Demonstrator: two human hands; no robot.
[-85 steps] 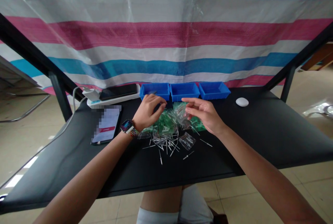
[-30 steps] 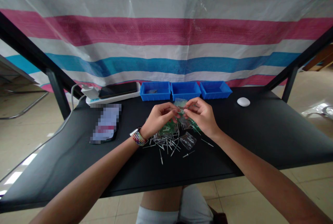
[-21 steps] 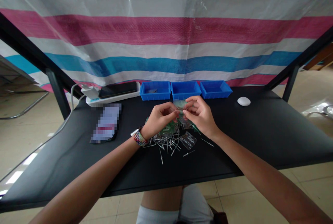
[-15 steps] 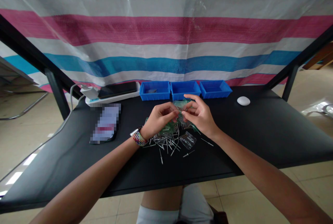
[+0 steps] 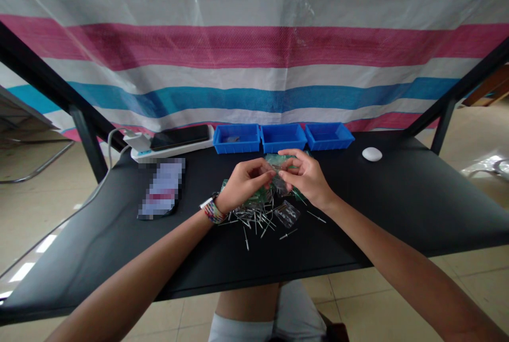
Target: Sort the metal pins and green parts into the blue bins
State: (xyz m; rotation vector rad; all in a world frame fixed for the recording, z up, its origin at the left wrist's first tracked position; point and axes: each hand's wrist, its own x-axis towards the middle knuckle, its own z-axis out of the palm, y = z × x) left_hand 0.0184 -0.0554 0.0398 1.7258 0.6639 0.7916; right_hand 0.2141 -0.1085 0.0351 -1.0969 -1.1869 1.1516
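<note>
Over a heap of loose metal pop rivets (image 5: 256, 217), my left hand (image 5: 247, 182) and my right hand (image 5: 305, 176) face each other, thumbs and fingers pinched. Between their fingertips is a small clear plastic bag (image 5: 279, 185) with a greenish tint; its opening and contents are too blurred to make out. More green-tinted clear bags (image 5: 258, 197) lie in the heap, partly behind my left hand. A flat clear bag (image 5: 287, 214) with small contents rests on the black table just in front. A few single rivets (image 5: 247, 239) lie apart near it.
Three blue bins (image 5: 282, 139) stand in a row behind my hands; the left one holds a small bag. At left are a white power strip (image 5: 175, 150) with a dark phone on it and another phone (image 5: 162, 188). A white mouse (image 5: 372, 154) sits at right.
My right hand has lowered slightly, its raised index finger bending down closer to the other fingers. My left hand has barely moved. The things on the table stay put.
</note>
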